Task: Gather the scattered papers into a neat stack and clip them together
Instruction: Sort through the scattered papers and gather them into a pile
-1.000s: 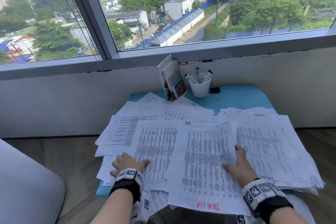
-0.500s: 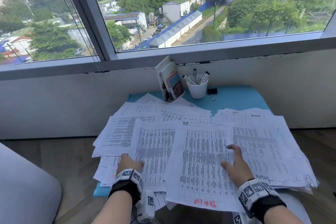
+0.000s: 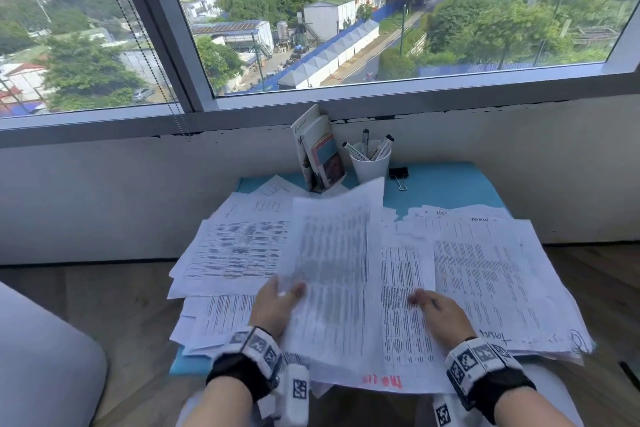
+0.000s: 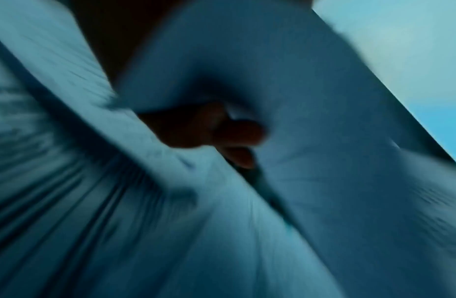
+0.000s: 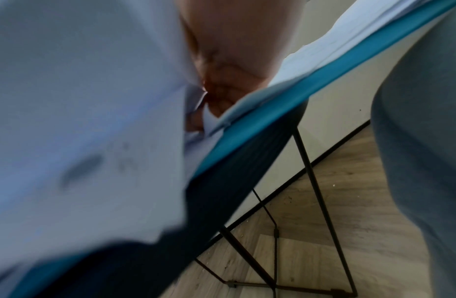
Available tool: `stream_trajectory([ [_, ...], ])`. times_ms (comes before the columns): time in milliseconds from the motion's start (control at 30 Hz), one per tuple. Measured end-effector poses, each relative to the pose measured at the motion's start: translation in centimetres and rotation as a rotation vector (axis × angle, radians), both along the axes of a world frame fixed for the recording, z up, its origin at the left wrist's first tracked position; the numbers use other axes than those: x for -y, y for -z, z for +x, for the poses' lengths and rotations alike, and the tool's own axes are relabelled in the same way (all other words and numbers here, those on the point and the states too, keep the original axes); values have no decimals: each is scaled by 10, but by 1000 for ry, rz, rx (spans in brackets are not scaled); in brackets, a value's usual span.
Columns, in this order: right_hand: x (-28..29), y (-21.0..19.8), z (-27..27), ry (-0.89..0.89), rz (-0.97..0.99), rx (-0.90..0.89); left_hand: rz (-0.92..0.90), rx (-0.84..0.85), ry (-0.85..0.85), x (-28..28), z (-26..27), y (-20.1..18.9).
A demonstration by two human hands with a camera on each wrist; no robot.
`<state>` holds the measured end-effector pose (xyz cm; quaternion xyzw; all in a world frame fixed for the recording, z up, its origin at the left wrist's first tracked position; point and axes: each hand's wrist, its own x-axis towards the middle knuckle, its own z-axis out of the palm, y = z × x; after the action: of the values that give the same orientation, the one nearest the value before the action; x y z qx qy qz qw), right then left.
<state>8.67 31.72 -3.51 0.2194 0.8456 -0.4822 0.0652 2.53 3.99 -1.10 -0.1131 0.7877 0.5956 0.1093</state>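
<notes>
Printed sheets (image 3: 239, 250) lie scattered and overlapping on the blue table (image 3: 446, 187). My left hand (image 3: 282, 300) pinches the left edge of one sheet (image 3: 332, 263), which is lifted off the pile and blurred. In the left wrist view its fingers (image 4: 222, 133) curl under that sheet (image 4: 311, 121). My right hand (image 3: 438, 314) rests palm down on a sheet with red writing (image 3: 405, 333) near the front edge, and its palm (image 5: 229, 50) lies against paper. A black binder clip (image 3: 399, 173) sits at the back, far from both hands.
A white cup of pens (image 3: 370, 165) and a few upright booklets (image 3: 318, 149) stand at the back against the wall under the window. Papers overhang the table's front and right edges. Thin black table legs (image 5: 321, 201) stand on the wooden floor. A grey cushion (image 3: 41, 357) lies at the left.
My left hand has taken hold of a sheet and lifted it up toward the middle. The right hand stayed low on the papers, shifting slightly.
</notes>
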Motion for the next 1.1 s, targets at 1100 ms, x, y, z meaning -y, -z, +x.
stream_trajectory([
  [1100,-137,-8,-6,361,611,87,-1059,-126,313,2,4,24],
])
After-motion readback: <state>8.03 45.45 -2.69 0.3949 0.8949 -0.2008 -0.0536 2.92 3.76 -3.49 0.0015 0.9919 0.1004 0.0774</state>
